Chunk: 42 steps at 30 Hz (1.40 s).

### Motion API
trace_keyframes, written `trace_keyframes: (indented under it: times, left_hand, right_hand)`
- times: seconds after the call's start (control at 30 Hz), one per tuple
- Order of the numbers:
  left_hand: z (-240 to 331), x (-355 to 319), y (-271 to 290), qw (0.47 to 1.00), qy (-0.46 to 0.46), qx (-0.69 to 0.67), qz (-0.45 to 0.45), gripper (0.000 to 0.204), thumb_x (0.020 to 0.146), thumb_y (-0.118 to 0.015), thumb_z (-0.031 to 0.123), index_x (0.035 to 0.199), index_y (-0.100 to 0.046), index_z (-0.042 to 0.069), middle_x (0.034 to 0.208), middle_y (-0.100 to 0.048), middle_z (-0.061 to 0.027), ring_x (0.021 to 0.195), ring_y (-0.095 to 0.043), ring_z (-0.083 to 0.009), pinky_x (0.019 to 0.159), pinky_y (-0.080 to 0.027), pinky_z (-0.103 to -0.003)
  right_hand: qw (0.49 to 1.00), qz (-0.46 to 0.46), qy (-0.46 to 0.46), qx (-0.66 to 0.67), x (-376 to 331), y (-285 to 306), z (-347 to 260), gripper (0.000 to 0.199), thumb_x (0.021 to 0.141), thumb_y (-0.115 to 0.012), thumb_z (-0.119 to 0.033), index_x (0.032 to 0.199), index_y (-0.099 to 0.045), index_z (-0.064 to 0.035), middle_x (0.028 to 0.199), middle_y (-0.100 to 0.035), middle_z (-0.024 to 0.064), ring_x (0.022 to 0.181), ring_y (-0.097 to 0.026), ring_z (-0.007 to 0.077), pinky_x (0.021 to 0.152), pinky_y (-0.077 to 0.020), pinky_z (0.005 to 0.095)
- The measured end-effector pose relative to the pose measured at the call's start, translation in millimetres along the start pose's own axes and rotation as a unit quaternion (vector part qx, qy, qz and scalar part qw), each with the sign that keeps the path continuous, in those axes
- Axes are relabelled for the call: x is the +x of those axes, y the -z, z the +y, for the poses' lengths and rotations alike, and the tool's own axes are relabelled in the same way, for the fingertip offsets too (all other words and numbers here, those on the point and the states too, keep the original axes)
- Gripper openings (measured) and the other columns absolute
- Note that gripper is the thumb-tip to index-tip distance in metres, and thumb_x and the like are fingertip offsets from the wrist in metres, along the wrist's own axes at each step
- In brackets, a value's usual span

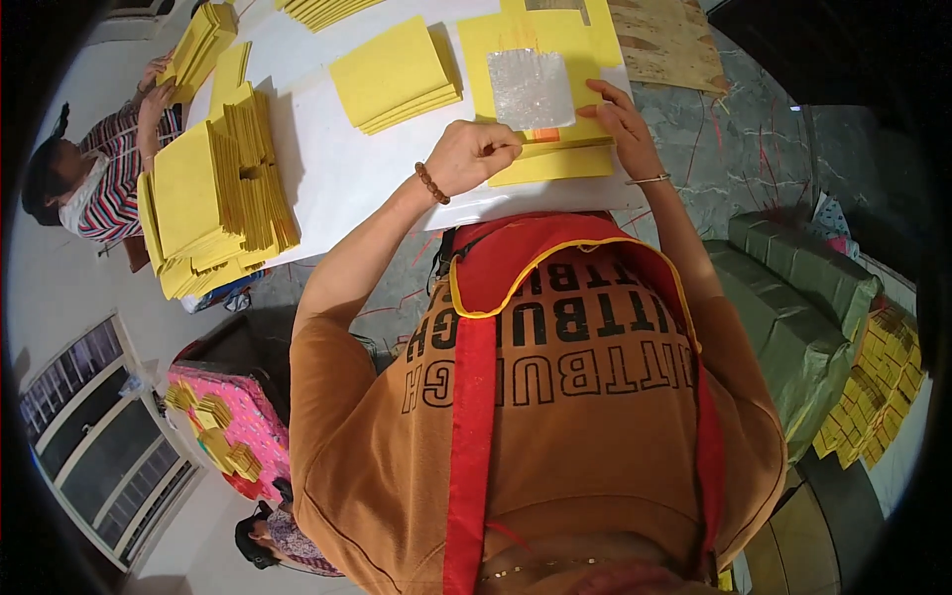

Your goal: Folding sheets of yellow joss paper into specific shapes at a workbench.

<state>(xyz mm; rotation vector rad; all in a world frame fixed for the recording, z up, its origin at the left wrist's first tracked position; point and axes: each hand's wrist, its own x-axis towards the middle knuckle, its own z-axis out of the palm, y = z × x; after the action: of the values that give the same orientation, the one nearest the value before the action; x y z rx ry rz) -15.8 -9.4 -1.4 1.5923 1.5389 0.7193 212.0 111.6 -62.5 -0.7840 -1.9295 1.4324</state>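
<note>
Left hand (474, 154) pinches the yellow sheet stack (550, 159) at its 9 o'clock edge on the white counter (337, 169); right hand (620, 119) rests spread at 3 o'clock beside the silver foil square (532, 87); thin, floppy paper, probably best lifted by corners

yellow paper sheets (551, 164) look matt and a bit fibrous, thin stuff. The silver foil square (532, 87) glued on top is crinkly and shiny, catches the light. Table top (347, 169) is smooth white, slightly glossy. Left wrist has a wooden-looking bead bracelet (431, 183), right 1 a thin metal bangle (650, 179). Bundles (793, 317) beside are wrapped in dull green plastic.
</note>
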Motion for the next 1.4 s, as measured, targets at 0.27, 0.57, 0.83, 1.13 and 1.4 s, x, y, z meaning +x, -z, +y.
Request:
trace_keyframes:
  times: [0.27,0.57,0.83,1.13,1.4]
  left_hand:
    - [0,6,3,0.994,0.062,-0.090,-0.020,0.015,0.076,-0.057,0.012,0.079,-0.064,-0.001,0.065,-0.059,-0.0050,0.059,-0.053,-0.0091,0.056,-0.043,-0.024]
    - [-12,5,4,0.982,0.103,-0.160,-0.015,0.015,0.078,-0.060,0.014,0.080,-0.064,0.000,0.070,-0.058,-0.0046,0.064,-0.052,-0.0077,0.059,-0.042,-0.023]
    - [-12,-1,21,0.952,-0.179,0.233,0.090,0.038,0.074,-0.067,0.020,0.110,-0.059,0.013,0.113,-0.053,-0.0112,0.108,-0.044,-0.0260,0.088,-0.035,-0.038]
    - [-20,-10,26,0.947,-0.206,0.217,0.117,0.032,0.074,-0.056,0.004,0.106,-0.058,0.009,0.106,-0.057,-0.0098,0.100,-0.049,-0.0291,0.085,-0.038,-0.037]
    - [-17,-21,-8,0.981,-0.040,0.032,0.186,0.018,0.087,-0.049,0.016,0.082,-0.053,0.000,0.071,-0.052,-0.0151,0.072,-0.049,-0.0299,0.064,-0.040,-0.038]
  right_hand:
    - [0.998,-0.024,0.036,0.034,0,7,12,0.041,0.092,-0.035,-0.030,0.098,-0.066,-0.0037,0.130,-0.042,0.0064,0.120,-0.038,0.0195,0.101,-0.0274,0.0313]
    - [0.988,-0.071,0.067,-0.119,0,10,-13,0.022,0.080,-0.059,-0.015,0.100,-0.064,-0.0081,0.132,-0.041,0.0065,0.122,-0.036,0.0235,0.101,-0.0280,0.0329]
    - [0.995,-0.011,0.080,-0.060,2,2,18,0.024,0.072,-0.065,-0.003,0.095,-0.063,-0.0092,0.125,-0.046,0.0057,0.119,-0.039,0.0236,0.099,-0.0310,0.0325]
    - [0.982,-0.033,0.141,-0.122,3,18,-20,0.018,0.078,-0.062,-0.010,0.096,-0.063,-0.0092,0.112,-0.057,0.0056,0.111,-0.046,0.0238,0.095,-0.0320,0.0332]
    - [0.994,-0.045,-0.082,-0.049,-5,1,-46,0.026,0.084,-0.057,-0.023,0.099,-0.061,-0.0024,0.088,-0.064,0.0093,0.081,-0.059,0.0150,0.069,-0.0440,0.0275]
